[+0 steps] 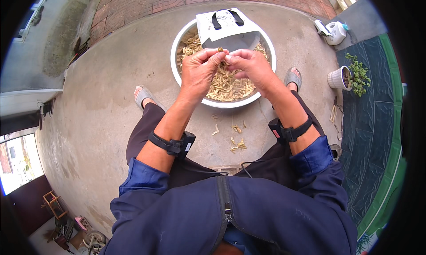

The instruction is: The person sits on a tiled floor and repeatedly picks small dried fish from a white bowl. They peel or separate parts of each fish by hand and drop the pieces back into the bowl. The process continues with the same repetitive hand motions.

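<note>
Both hands meet over a wide metal basin that holds many dry, pale brown seed pods. Between the thumb and fingers of my left hand is a small brown pod. The thumb and index finger of my right hand are pinched together close beside it, touching or nearly touching the left fingertips; whether they hold anything cannot be told. A white bag with black handles lies tipped in the far part of the basin, its mouth towards me.
Several pods and husks lie on the concrete floor between my feet. To the right stand a potted plant and a white plastic jug. A tool with two light handles lies by the dark tiles. Sandaled feet flank the basin.
</note>
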{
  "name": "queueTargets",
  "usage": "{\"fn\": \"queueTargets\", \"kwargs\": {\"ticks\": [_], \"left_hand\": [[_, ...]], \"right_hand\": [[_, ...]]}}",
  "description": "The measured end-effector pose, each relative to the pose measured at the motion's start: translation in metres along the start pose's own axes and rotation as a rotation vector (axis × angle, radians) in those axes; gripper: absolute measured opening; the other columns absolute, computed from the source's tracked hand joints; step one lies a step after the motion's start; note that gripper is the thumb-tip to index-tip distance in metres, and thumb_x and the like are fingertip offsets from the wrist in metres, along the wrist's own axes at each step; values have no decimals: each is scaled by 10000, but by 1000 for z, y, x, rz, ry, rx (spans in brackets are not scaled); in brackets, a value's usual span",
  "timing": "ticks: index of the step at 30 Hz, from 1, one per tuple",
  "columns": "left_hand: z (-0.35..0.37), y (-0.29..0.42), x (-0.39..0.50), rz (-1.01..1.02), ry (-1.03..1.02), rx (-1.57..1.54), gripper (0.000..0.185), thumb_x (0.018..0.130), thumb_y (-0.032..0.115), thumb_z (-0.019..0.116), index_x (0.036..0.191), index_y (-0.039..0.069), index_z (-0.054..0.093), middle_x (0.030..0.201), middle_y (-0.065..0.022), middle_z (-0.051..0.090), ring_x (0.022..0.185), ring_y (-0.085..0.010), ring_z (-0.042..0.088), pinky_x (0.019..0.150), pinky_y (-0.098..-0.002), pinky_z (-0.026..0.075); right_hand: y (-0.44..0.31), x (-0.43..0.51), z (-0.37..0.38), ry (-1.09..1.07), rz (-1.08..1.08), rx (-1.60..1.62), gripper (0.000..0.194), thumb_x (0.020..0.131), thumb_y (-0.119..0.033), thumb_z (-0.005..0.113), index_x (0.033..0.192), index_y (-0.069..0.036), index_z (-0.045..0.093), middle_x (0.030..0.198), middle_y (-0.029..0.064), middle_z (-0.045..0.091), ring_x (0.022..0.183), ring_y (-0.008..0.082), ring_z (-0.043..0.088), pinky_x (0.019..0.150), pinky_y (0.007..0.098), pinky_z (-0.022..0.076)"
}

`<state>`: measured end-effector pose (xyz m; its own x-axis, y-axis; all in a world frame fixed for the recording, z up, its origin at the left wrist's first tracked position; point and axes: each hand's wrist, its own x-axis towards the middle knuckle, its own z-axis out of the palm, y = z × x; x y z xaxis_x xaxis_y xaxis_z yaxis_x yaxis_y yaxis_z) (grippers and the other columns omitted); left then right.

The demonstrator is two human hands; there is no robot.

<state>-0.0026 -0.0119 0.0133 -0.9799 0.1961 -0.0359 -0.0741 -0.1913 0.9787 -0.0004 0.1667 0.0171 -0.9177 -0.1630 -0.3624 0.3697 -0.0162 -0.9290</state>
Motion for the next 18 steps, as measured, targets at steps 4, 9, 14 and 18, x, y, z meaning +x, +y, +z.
{"fn": "queueTargets", "kwargs": {"ticks": [4, 9, 14, 18], "left_hand": [[-1, -5, 0, -49, -4, 52, 132, 981, 85, 675, 1001, -20, 753, 867, -38, 743, 790, -66, 645, 696, -211, 503], [-1, -14, 1, -61, -51, 164, 152, 998, 108, 651, 974, -15, 736, 844, -31, 732, 733, -56, 606, 662, -223, 474], [-3, -22, 2, -88, -92, 126, 144, 1006, 115, 634, 998, -8, 708, 804, -13, 702, 728, -62, 593, 660, -246, 475], [-4, -26, 1, -42, -107, 281, 167, 1011, 113, 609, 970, -24, 697, 776, -27, 686, 736, -80, 596, 663, -261, 477]], "right_hand": [[-4, 0, 0, 148, -382, -313, 242, 943, -188, 727, 1124, -29, 711, 999, 30, 721, 884, 71, 649, 737, 207, 509], [-4, 2, -3, 46, -288, -188, 174, 946, -182, 720, 1047, -43, 749, 902, -10, 718, 811, 52, 635, 688, 197, 479], [2, 6, -3, 88, -314, -297, 205, 918, -153, 690, 1010, 21, 747, 890, 96, 746, 803, 155, 679, 751, 292, 532], [4, 4, -7, 121, -497, -662, 189, 913, -177, 683, 1018, -37, 753, 918, 142, 727, 841, 286, 702, 775, 368, 550]]}}
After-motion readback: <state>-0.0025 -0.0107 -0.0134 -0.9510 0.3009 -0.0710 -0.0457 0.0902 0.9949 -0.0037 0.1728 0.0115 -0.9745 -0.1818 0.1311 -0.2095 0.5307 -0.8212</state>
